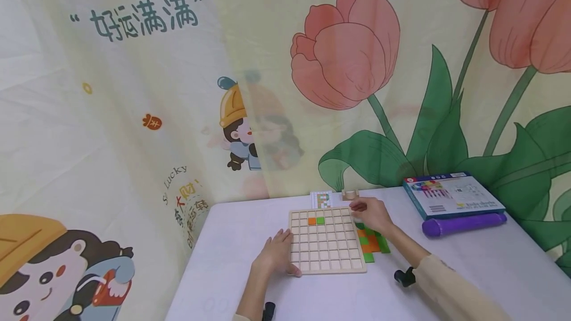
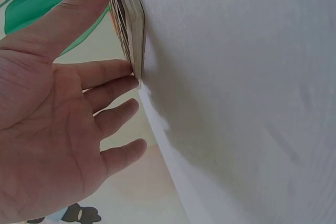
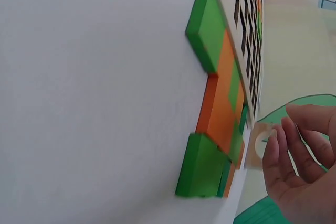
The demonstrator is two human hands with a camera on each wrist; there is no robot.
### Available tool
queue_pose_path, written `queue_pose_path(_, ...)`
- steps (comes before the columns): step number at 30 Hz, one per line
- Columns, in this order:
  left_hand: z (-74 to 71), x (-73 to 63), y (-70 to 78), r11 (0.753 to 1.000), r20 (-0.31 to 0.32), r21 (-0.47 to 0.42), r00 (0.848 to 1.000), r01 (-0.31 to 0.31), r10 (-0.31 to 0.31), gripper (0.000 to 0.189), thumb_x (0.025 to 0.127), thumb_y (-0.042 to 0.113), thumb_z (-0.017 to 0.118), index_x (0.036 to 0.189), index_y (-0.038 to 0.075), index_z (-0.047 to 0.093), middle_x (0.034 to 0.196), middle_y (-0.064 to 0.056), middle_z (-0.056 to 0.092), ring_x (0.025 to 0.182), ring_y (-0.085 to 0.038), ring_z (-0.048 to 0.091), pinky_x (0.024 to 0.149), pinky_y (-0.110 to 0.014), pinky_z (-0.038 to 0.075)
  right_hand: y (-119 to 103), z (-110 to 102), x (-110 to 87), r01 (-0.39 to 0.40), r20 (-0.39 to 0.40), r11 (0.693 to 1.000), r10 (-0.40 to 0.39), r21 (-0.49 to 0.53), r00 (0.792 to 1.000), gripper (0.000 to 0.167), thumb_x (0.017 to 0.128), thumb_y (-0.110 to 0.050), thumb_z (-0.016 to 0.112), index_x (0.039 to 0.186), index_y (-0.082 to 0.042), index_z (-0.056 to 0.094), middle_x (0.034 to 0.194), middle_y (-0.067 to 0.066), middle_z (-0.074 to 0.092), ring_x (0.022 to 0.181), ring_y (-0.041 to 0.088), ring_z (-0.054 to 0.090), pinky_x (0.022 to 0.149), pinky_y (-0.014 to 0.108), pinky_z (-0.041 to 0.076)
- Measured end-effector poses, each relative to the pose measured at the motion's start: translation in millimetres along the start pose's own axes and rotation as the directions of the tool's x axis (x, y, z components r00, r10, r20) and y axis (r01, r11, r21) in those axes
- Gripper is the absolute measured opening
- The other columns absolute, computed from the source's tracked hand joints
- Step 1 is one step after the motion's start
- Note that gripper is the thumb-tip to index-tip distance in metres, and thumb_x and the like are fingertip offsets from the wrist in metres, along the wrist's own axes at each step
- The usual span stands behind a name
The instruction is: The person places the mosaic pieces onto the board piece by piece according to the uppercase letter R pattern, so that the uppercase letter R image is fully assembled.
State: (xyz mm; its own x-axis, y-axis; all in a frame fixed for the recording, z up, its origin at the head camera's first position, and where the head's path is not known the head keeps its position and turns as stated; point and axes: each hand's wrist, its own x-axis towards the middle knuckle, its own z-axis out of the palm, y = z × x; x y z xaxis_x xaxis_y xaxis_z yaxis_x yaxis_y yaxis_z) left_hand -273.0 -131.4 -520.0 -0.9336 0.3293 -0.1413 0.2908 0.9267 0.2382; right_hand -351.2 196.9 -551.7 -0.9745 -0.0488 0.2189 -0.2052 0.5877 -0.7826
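Note:
A square wooden grid board [image 1: 327, 240] lies on the table, with one orange tile [image 1: 312, 221] and one green tile [image 1: 320, 220] side by side in its upper cells. Along the board's left edge rests my left hand [image 1: 275, 254], fingers extended and the thumb near the lower corner. In the left wrist view, its fingertips touch the board's side [image 2: 137, 40]. Beside the upper right corner is my right hand [image 1: 372, 214], fingers bent, with nothing visible between them. Green and orange tiles [image 3: 218, 114] lie under and beside the board's right edge, below that hand.
Behind the board are a printed pattern card [image 1: 321, 199] and a small wooden piece with a round recess [image 1: 350, 195]. A flat blue box [image 1: 455, 194] and a purple tube [image 1: 464, 224] lie at the back right. A printed curtain [image 1: 267, 38] hangs behind the table.

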Motion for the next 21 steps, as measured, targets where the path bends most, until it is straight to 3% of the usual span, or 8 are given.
queue_pose_path(7, -0.1, 0.7, -0.6, 1.0, 0.003, -0.001, 1.0, -0.001, 0.001, 0.115, 0.06, 0.045, 0.1, 0.151, -0.002, 0.049, 0.161, -0.019, 0.044, 0.153, -0.037, 0.034, 0.123, -0.059, 0.031, 1, -17, -5.7, -0.077, 0.015, 0.987, 0.08, -0.143, 0.997, 0.02, 0.093, -0.008, 0.071, 0.111, -0.004, 0.078, 0.108, 0.013, 0.075, 0.101, 0.03, 0.066, 0.092, 0.049, 0.058)
queue_pose_path(10, -1.0, 0.6, -0.2, 1.0, 0.003, 0.007, 1.0, -0.003, 0.003, 0.114, 0.06, 0.045, 0.1, 0.151, -0.002, 0.049, 0.161, -0.018, 0.045, 0.153, -0.036, 0.034, 0.123, -0.058, 0.031, -2, -22, -9.8, -0.102, 0.041, 0.976, 0.112, -0.194, 0.993, 0.021, 0.092, -0.006, 0.071, 0.112, -0.001, 0.077, 0.106, 0.014, 0.074, 0.099, 0.031, 0.066, 0.091, 0.05, 0.058)
queue_pose_path(16, -3.2, 0.4, 0.9, 1.0, 0.0, 0.008, 1.0, 0.0, 0.0, 0.112, 0.061, 0.044, 0.1, 0.15, -0.002, 0.05, 0.16, -0.018, 0.045, 0.153, -0.036, 0.034, 0.124, -0.057, 0.031, -3, -22, -14.6, -0.138, 0.043, 0.964, 0.152, -0.227, 0.987, 0.024, 0.091, -0.003, 0.072, 0.114, 0.003, 0.075, 0.105, 0.015, 0.075, 0.096, 0.03, 0.067, 0.09, 0.048, 0.06)
queue_pose_path(21, -3.0, -1.2, 1.5, 1.0, -0.001, 0.009, 1.0, -0.004, 0.004, 0.112, 0.061, 0.043, 0.1, 0.15, -0.002, 0.05, 0.16, -0.018, 0.046, 0.153, -0.035, 0.035, 0.123, -0.057, 0.032, 0, -20, -13.2, -0.111, 0.033, 0.967, 0.121, -0.229, 0.992, 0.021, 0.091, -0.001, 0.072, 0.111, 0.003, 0.075, 0.102, 0.015, 0.075, 0.093, 0.03, 0.067, 0.089, 0.048, 0.06)
